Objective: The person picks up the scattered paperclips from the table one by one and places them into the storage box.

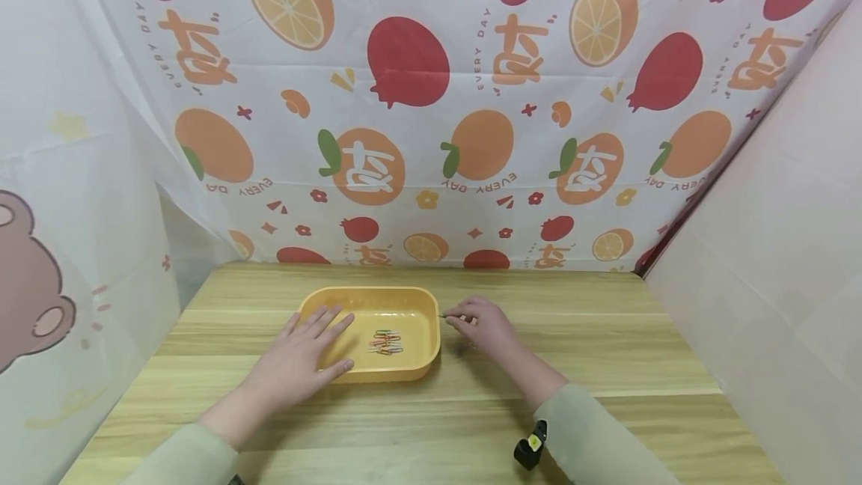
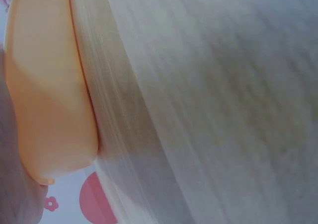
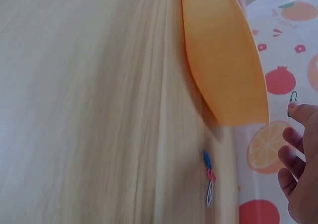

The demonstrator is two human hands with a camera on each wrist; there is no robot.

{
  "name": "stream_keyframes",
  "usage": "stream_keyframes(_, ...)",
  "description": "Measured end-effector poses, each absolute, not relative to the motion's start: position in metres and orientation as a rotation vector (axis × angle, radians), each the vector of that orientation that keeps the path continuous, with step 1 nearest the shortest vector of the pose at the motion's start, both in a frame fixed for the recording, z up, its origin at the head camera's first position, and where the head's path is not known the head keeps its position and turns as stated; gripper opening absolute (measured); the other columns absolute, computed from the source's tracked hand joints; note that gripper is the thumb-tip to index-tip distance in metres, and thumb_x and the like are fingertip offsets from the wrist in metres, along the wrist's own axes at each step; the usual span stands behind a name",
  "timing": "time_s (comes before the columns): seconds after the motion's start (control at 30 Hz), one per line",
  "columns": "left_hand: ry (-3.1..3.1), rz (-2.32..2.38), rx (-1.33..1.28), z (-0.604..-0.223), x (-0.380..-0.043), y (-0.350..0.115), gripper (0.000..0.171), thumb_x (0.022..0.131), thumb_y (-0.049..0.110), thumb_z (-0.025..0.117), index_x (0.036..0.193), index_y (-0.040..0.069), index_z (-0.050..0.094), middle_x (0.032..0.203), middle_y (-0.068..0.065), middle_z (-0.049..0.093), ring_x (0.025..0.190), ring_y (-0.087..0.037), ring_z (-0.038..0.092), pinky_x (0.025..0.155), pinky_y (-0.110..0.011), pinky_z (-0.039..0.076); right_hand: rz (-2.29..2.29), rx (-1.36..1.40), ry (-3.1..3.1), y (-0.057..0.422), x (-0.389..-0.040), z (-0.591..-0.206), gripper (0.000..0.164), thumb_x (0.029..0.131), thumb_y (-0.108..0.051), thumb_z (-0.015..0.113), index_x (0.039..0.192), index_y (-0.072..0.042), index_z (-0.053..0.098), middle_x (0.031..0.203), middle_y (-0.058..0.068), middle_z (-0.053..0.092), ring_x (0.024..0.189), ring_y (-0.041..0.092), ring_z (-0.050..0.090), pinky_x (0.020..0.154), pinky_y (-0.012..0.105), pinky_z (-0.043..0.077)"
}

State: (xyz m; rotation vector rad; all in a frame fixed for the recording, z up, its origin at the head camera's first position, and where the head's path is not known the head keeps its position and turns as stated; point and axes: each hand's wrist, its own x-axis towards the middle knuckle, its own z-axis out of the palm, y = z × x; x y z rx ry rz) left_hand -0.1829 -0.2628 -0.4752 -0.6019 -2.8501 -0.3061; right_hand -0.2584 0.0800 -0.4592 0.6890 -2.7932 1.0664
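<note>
A yellow plastic tray (image 1: 419, 328) stands on the table with several coloured paper clips (image 1: 385, 342) lying in its middle. My left hand (image 1: 294, 361) rests over the tray's left side with its fingers spread; in the left wrist view only a blurred bit of it shows beside the tray wall (image 2: 54, 95). Just off the tray's right rim, my right hand (image 1: 486, 329) pinches a green paper clip (image 3: 293, 97) between thumb and finger. On the table near that hand lie a few more paper clips (image 3: 208, 177), blue, pink and white, mostly hidden in the head view.
The wooden table (image 1: 579, 365) stretches round the tray. A fruit-printed cloth (image 1: 444, 148) hangs behind it, and pale cloth walls (image 1: 781, 245) stand at both sides. A black strap device (image 1: 530, 446) sits at my right sleeve.
</note>
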Motion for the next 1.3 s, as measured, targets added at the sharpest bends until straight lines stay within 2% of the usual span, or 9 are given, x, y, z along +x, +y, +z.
stream_keyframes(0.3, -2.864, -0.308, -0.599, -0.474, -0.182, -0.264, 0.074, 0.094, 0.057, 0.059, 0.154, 0.020, 0.038, 0.160, -0.011, 0.030, 0.147, -0.037, 0.024, 0.117, -0.062, 0.013, 1.108, 0.737, -2.805, 0.047, -0.258, -0.450, 0.019, 0.096, -0.033, 0.067, 0.107, -0.022, 0.078, 0.096, -0.013, 0.064, 0.083, 0.008, 0.056, 0.067, 0.024, 0.050)
stream_keyframes(0.57, -2.860, -0.303, -0.597, -0.476, -0.184, -0.265, 0.074, 0.093, 0.058, 0.059, 0.154, 0.022, 0.039, 0.160, -0.010, 0.031, 0.147, -0.037, 0.025, 0.117, -0.063, 0.014, 1.056, 0.850, -2.783, 0.015, -0.258, -0.444, 0.017, 0.095, -0.031, 0.068, 0.105, -0.021, 0.079, 0.090, -0.014, 0.063, 0.080, 0.006, 0.054, 0.067, 0.022, 0.048)
stream_keyframes(0.93, -2.844, -0.288, -0.609, -0.478, -0.185, -0.265, 0.073, 0.093, 0.059, 0.058, 0.154, 0.023, 0.038, 0.160, -0.009, 0.031, 0.147, -0.036, 0.026, 0.117, -0.063, 0.014, 0.937, 0.936, -2.808, -0.015, -0.260, -0.445, 0.016, 0.094, -0.032, 0.070, 0.101, -0.022, 0.080, 0.091, -0.016, 0.066, 0.079, 0.001, 0.055, 0.070, 0.018, 0.048)
stream_keyframes(1.17, -2.840, -0.291, -0.609, -0.480, -0.186, -0.267, 0.074, 0.093, 0.060, 0.058, 0.154, 0.024, 0.039, 0.160, -0.008, 0.032, 0.147, -0.035, 0.026, 0.116, -0.063, 0.015, 0.680, 0.976, -2.970, -0.037, -0.263, -0.449, 0.009, 0.092, -0.030, 0.073, 0.092, -0.025, 0.080, 0.087, -0.018, 0.068, 0.084, 0.001, 0.059, 0.078, 0.020, 0.050)
stream_keyframes(1.3, -2.828, -0.296, -0.610, -0.480, -0.185, -0.266, 0.073, 0.093, 0.061, 0.057, 0.154, 0.024, 0.040, 0.160, -0.008, 0.033, 0.146, -0.035, 0.028, 0.115, -0.063, 0.017, 0.481, 1.016, -3.017, -0.050, -0.263, -0.451, 0.009, 0.091, -0.030, 0.073, 0.086, -0.026, 0.080, 0.078, -0.019, 0.066, 0.073, 0.000, 0.056, 0.070, 0.019, 0.048)
